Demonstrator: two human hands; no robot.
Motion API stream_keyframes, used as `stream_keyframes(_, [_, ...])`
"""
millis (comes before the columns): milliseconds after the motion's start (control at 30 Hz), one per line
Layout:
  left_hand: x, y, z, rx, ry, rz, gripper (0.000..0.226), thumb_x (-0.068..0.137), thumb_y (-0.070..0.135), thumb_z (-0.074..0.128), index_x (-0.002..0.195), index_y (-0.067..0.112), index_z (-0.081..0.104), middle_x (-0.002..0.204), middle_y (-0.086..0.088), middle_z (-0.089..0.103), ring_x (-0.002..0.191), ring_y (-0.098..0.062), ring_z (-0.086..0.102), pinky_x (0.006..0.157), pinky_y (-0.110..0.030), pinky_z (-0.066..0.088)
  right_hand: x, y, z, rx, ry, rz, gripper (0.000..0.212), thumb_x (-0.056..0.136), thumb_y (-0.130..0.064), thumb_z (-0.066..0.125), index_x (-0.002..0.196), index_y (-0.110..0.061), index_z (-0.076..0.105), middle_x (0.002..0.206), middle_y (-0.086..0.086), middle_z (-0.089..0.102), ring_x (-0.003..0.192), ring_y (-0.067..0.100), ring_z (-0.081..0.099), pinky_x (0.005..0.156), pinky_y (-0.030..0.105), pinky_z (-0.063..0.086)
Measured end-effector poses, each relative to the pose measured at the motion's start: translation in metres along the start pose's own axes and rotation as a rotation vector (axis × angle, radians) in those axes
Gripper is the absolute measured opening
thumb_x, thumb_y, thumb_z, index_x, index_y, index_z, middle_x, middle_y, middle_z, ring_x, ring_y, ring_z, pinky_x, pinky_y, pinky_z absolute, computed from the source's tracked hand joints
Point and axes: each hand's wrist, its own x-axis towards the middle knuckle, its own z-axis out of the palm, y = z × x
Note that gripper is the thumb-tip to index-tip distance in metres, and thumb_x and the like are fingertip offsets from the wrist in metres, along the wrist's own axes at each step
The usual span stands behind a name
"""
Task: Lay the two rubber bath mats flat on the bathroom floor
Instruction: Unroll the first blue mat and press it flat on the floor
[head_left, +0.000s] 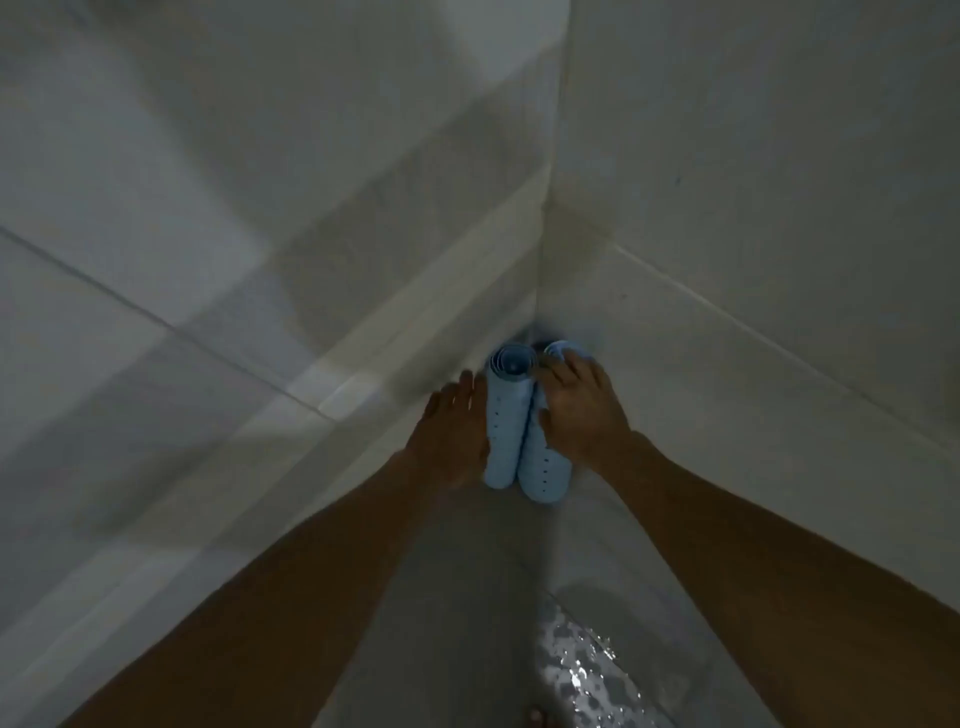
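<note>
Two light blue rubber bath mats stand rolled up side by side in the corner of the tiled walls. The left roll (506, 415) shows its spiral top end and small holes along its side. My left hand (452, 431) lies flat against the left side of that roll, fingers stretched upward. The right roll (545, 467) is partly hidden under my right hand (582, 410), which wraps over its upper part with the thumb pressing between the two rolls. Both forearms reach in from the bottom of the view.
Pale tiled walls meet in a corner (543, 291) right behind the rolls. The grey floor (457, 597) runs toward me, with a wet, glinting patch (582, 670) at the lower right. A toe (535, 717) shows at the bottom edge.
</note>
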Motion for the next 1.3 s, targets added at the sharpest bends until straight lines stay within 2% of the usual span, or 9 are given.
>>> stream_keyframes(233, [0.061, -0.009, 0.023, -0.273, 0.142, 0.074, 0.077, 0.093, 0.008, 0.053, 0.154, 0.007, 0.006, 0.159, -0.012, 0.019, 0.146, -0.026, 0.021, 0.119, -0.038, 0.021, 0.027, -0.001, 0.047, -0.059, 0.191, -0.117, 0.038, 0.052, 0.003, 0.085, 0.088, -0.006, 0.077, 0.093, 0.012, 0.075, 0.11, 0.04, 0.065, 0.095, 0.068, 0.041])
stream_keyframes(333, [0.062, -0.011, 0.027, -0.368, 0.244, 0.033, 0.069, 0.09, 0.003, 0.056, 0.151, 0.006, 0.022, 0.153, -0.014, 0.031, 0.14, -0.027, 0.031, 0.114, -0.037, 0.031, 0.024, -0.013, 0.05, 0.016, 0.36, -0.191, 0.009, 0.071, -0.005, 0.066, 0.073, -0.007, 0.075, 0.078, 0.012, 0.074, 0.093, 0.036, 0.071, 0.101, 0.057, 0.043])
stream_keyframes(400, [0.054, -0.015, 0.035, -0.417, 0.286, 0.032, 0.065, 0.085, -0.001, 0.059, 0.145, 0.003, 0.035, 0.14, -0.019, 0.042, 0.127, -0.031, 0.044, 0.104, -0.043, 0.042, 0.02, -0.019, 0.054, 0.076, 0.399, -0.242, 0.016, 0.074, -0.005, 0.057, 0.071, -0.007, 0.073, 0.074, 0.01, 0.072, 0.081, 0.032, 0.071, 0.104, 0.048, 0.037])
stream_keyframes(533, [0.02, -0.031, 0.055, -0.506, 0.198, -0.005, 0.064, 0.081, 0.009, 0.072, 0.139, 0.004, 0.045, 0.137, -0.016, 0.052, 0.124, -0.029, 0.05, 0.105, -0.039, 0.041, -0.005, -0.029, 0.062, 0.084, 0.282, -0.346, 0.029, 0.048, 0.01, 0.076, 0.071, -0.007, 0.072, 0.071, 0.008, 0.071, 0.08, 0.032, 0.069, 0.1, 0.05, 0.046])
stream_keyframes(700, [-0.017, -0.041, 0.063, -0.415, 0.064, -0.024, 0.056, 0.068, 0.037, 0.081, 0.111, 0.005, 0.065, 0.111, -0.015, 0.062, 0.107, -0.031, 0.051, 0.088, -0.039, 0.044, -0.043, -0.039, 0.06, 0.116, 0.277, -0.355, 0.021, 0.059, 0.009, 0.069, 0.071, -0.009, 0.069, 0.07, 0.006, 0.066, 0.08, 0.032, 0.067, 0.093, 0.035, 0.036])
stream_keyframes(867, [-0.048, -0.035, 0.075, -0.044, 0.143, 0.115, 0.05, 0.08, 0.049, 0.051, 0.08, 0.006, 0.076, 0.109, -0.023, 0.067, 0.096, -0.039, 0.065, 0.081, -0.048, 0.052, -0.077, -0.052, 0.058, 0.054, 0.221, -0.28, 0.019, 0.06, 0.004, 0.072, 0.07, -0.013, 0.068, 0.067, 0.002, 0.063, 0.082, 0.028, 0.064, 0.091, 0.031, 0.035])
stream_keyframes(967, [-0.063, -0.029, 0.076, -0.026, 0.118, 0.221, 0.046, 0.09, 0.037, 0.044, 0.092, 0.0, 0.072, 0.087, -0.023, 0.07, 0.079, -0.039, 0.067, 0.075, -0.044, 0.051, -0.092, -0.059, 0.051, 0.004, 0.166, -0.235, 0.017, 0.059, 0.0, 0.075, 0.07, -0.011, 0.068, 0.067, 0.005, 0.064, 0.079, 0.028, 0.065, 0.103, 0.033, 0.031])
stream_keyframes(1100, [-0.089, -0.019, 0.068, 0.025, 0.074, 0.175, 0.031, 0.101, 0.027, 0.045, 0.122, 0.013, 0.063, 0.113, -0.013, 0.067, 0.101, -0.031, 0.063, 0.081, -0.036, 0.048, -0.126, -0.077, 0.032, -0.015, 0.019, -0.109, 0.024, 0.066, -0.008, 0.082, 0.086, -0.005, 0.069, 0.078, 0.012, 0.072, 0.08, 0.031, 0.07, 0.108, 0.034, 0.03])
stream_keyframes(1300, [-0.139, 0.01, 0.039, 0.034, 0.084, 0.207, 0.023, 0.095, 0.033, 0.05, 0.104, 0.021, 0.067, 0.105, -0.008, 0.069, 0.099, -0.03, 0.064, 0.074, -0.033, 0.043, -0.187, -0.107, -0.019, 0.004, -0.075, 0.127, 0.027, 0.091, -0.019, 0.058, 0.117, -0.013, 0.058, 0.104, 0.011, 0.068, 0.098, 0.032, 0.062, 0.091, 0.031, 0.033])
